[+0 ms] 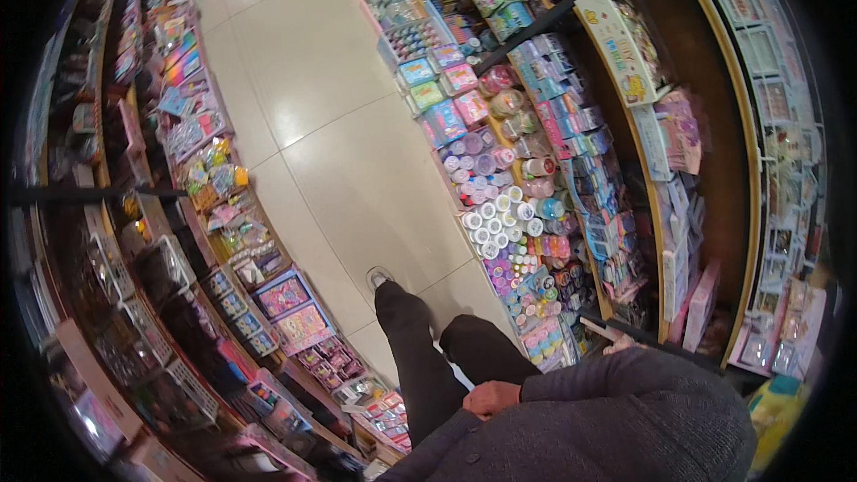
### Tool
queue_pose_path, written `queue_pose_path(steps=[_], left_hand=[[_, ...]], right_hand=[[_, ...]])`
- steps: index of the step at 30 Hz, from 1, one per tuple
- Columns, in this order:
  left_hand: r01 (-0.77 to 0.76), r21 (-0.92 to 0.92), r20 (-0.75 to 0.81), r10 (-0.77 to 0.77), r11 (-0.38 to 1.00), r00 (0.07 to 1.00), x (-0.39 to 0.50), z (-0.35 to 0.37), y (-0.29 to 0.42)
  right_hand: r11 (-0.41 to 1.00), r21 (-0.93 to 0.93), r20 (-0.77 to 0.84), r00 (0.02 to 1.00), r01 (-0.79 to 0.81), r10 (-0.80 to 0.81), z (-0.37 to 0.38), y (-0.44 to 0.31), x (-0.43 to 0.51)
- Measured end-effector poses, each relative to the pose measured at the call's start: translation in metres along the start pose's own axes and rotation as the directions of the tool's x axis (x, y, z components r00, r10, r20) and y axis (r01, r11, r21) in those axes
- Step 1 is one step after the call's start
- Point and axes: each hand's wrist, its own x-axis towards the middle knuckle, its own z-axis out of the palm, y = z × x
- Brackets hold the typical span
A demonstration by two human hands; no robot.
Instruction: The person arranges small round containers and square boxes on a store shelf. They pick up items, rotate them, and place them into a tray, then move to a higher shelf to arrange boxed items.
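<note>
My right hand (pixel 492 399) is curled in front of my dark grey knitted cardigan (pixel 629 422), at the end of a sleeve reaching in from the right. Its palm side is hidden, so I cannot tell whether anything is in it. Below it are my dark trousers (pixel 408 341) and one shoe (pixel 379 276) on the tiled floor. My left hand is out of view. Nearest on the right is a low display of small goods, among them white-lidded round tubs (pixel 499 221) and purple-lidded tubs (pixel 472 144). A small skin-toned shape (pixel 621 344) behind my sleeve is unclear.
A pale tiled aisle (pixel 335 114) runs ahead between two sets of crowded shelves. On the left are boxed toys (pixel 294 311), bagged trinkets (pixel 214 174) and white plastic baskets (pixel 191 391). Higher right shelves hold a yellow printed box (pixel 610 47). A black shelf post (pixel 569 3) crosses there.
</note>
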Motion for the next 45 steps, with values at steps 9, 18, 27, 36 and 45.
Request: queue_pose_path(steps=[9, 18, 27, 36, 45], left_hand=[[-0.079, 0.049, -0.003, 0.079, 0.996, 0.997, -0.047, -0.131, 0.116], [-0.198, 0.147, -0.033, 0.205, 0.969, 0.978, -0.091, -0.184, 0.292], [-0.273, 0.264, -0.048, 0.295, 0.925, 0.954, -0.143, -0.17, 0.469], [-0.315, 0.395, 0.069, 0.314, 0.863, 0.947, -0.159, -0.141, 0.618], [-0.29, 0.584, 0.29, 0.139, 0.758, 0.947, -0.11, -0.082, 0.692]], right_hand=[[0.911, -0.292, -0.142, 0.955, -0.291, 0.26, -0.004, -0.044, 0.1], [0.982, -0.186, -0.255, 0.967, -0.025, -0.023, -0.044, -0.102, 0.184], [0.81, 0.446, -0.78, 0.278, -0.381, 0.561, -0.153, -0.183, 0.329], [0.817, 0.472, -0.802, 0.224, -0.332, 0.554, -0.239, -0.208, 0.414], [0.92, 0.101, -0.977, 0.137, -0.379, 0.164, -0.256, -0.21, 0.384]])
